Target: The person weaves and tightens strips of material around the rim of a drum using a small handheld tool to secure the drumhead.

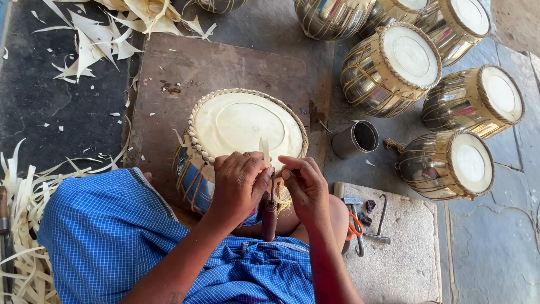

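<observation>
A metal drum (242,121) with a pale skin head and a braided rim lies tilted against my legs on a brown board (185,67). My left hand (239,186) is closed at the drum's near rim, holding a tool with a dark red wooden handle (269,217) that hangs down between my hands. My right hand (305,186) pinches a thin pale strip (265,151) that sticks up over the drum head. Both hands meet at the near edge of the rim.
Several finished metal drums (394,67) lie at the right and back. A small metal cup (355,138) stands beside the board. A hammer, orange-handled scissors (354,228) and a hook rest on a stone slab (402,264). Pale strip scraps (93,39) litter the left.
</observation>
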The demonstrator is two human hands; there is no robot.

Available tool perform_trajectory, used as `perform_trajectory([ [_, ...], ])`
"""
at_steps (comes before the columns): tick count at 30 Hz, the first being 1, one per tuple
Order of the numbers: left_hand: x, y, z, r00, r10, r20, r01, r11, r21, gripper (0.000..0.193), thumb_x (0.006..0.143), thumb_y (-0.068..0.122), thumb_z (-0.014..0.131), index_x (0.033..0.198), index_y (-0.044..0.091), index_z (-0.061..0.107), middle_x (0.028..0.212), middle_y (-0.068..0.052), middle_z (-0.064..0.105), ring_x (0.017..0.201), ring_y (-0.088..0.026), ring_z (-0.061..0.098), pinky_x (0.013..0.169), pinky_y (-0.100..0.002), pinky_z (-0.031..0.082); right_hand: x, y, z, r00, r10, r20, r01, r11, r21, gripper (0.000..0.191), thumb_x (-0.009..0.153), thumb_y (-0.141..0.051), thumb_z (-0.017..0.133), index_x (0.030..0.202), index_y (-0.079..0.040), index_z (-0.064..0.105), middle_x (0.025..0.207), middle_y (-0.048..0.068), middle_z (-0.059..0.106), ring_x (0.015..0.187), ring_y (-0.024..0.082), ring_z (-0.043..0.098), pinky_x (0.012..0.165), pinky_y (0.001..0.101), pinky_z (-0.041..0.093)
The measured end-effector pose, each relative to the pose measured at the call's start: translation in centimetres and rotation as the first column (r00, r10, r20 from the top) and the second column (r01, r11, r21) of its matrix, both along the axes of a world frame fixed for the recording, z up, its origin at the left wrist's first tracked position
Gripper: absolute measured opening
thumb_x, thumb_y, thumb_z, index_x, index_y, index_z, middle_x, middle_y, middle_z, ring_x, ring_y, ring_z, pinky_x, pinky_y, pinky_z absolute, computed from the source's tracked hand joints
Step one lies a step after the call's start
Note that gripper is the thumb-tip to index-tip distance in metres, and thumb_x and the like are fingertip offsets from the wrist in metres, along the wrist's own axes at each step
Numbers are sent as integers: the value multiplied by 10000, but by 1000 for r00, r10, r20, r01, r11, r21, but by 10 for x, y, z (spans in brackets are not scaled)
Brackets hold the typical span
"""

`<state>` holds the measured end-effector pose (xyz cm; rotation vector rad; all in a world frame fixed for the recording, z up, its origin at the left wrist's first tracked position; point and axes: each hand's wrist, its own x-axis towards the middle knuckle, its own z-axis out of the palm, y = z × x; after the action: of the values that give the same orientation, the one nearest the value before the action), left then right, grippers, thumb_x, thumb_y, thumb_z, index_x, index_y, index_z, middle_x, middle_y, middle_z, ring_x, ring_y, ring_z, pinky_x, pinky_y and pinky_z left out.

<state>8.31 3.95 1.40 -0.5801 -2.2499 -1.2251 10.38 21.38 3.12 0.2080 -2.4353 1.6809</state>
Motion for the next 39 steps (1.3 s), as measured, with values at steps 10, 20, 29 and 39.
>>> perform_trajectory([
  [10, 2, 2, -7, 996, 83, -29, -83, 996, -9, 152, 924, 156, 719, 1008, 78, 620, 1077, -56, 686, 920, -252, 634, 880, -442, 384, -1, -4, -1, 1000, 13, -7, -13, 1000, 11, 224, 986, -20, 670, 1205, -3, 712, 1144, 33, 610, 944, 56, 631, 819, 203, 533],
  [20, 6, 3, -6, 994, 100, -44, -101, 995, -15, 159, 901, 175, 751, 957, 97, 624, 1079, -36, 694, 913, -222, 628, 891, -436, 375, -1, -6, 3, 1000, 30, 1, -30, 998, 64, 201, 982, -27, 674, 1176, -18, 724, 1136, 40, 618, 944, 69, 682, 787, 216, 574],
  [29, 11, 1, 4, 998, 61, 20, -62, 997, 35, 119, 892, 201, 738, 936, 120, 662, 1111, -21, 667, 999, -249, 611, 924, -449, 367, -4, -10, -4, 970, -72, -233, 163, 903, 398, 130, 877, 5, 724, 948, 1, 615, 988, 112, 590, 787, 207, 616, 675, 295, 531],
  [39, 9, -2, 5, 998, 62, -2, -61, 997, 57, 107, 884, 192, 749, 949, 150, 675, 1075, 13, 637, 961, -220, 612, 892, -441, 359, 80, -14, -71, 992, -111, -55, 124, 888, 442, 728, 699, -137, 862, 1312, -16, 489, 983, 146, 560, 760, 234, 593, 670, 357, 518],
])
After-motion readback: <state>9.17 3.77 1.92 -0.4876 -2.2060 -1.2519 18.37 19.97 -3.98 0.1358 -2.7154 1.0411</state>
